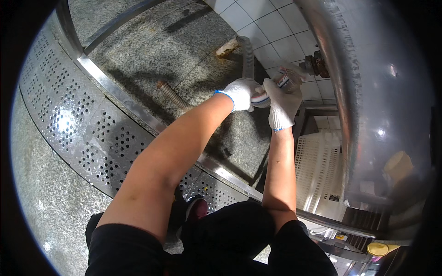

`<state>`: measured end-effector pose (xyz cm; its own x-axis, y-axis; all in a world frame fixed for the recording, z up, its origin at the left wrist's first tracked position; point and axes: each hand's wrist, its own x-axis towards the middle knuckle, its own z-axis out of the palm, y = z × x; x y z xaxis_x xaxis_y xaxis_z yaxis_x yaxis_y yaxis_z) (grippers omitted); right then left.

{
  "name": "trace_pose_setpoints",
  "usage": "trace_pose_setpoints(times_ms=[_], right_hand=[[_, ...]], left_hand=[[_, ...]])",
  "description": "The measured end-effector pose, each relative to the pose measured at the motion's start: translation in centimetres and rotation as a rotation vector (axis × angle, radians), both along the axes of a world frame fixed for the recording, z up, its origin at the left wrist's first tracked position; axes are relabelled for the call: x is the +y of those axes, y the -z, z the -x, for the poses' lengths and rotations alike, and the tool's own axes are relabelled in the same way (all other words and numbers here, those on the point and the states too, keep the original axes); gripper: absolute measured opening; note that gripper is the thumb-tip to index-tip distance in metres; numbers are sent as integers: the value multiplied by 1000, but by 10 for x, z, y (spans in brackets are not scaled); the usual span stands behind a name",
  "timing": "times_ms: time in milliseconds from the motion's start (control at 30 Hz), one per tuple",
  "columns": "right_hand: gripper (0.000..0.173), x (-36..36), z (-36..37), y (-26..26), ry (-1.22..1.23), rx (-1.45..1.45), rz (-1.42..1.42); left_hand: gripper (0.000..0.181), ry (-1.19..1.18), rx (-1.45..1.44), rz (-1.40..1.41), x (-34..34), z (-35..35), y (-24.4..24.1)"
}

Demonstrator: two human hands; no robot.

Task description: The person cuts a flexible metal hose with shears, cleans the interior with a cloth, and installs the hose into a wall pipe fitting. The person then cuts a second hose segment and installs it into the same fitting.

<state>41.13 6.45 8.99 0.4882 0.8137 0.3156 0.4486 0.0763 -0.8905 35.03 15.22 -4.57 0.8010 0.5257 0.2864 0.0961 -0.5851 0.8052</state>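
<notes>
My left hand (240, 92), in a white knit glove with a blue cuff edge, closes around a grey ribbed drain hose (248, 57). Beyond the hand, the hose runs to a stained white pipe stub (228, 47) at the floor. To the right, my right hand (284, 103), gloved alike, grips a piece with red, white and blue stripes (260, 99). Clear plastic film (291, 73) and a strip with writing show above its fingers. The hands almost touch, and the gloves hide how hose and striped piece meet.
A second ribbed hose (174, 96) lies on the stone floor to the left. Metal frame bars (148, 119) cross before a perforated drain cover (114, 138). At right are a rusty pipe fitting (316, 65), a stainless steel sink or counter (376, 103) and a white plastic basket (316, 165).
</notes>
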Motion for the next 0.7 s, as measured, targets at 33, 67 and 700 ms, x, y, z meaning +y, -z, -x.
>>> trace_pose_setpoints(times_ms=[33, 67, 700], right_hand=[[33, 1, 0, -2, 6, 6, 20], [32, 2, 0, -6, 11, 12, 40], [29, -29, -50, 9, 98, -333, 40]], left_hand=[[73, -15, 4, -34, 0, 2, 1], [60, -18, -33, -103, 2, -1, 4], [22, -147, -380, -649, 33, 89, -103]])
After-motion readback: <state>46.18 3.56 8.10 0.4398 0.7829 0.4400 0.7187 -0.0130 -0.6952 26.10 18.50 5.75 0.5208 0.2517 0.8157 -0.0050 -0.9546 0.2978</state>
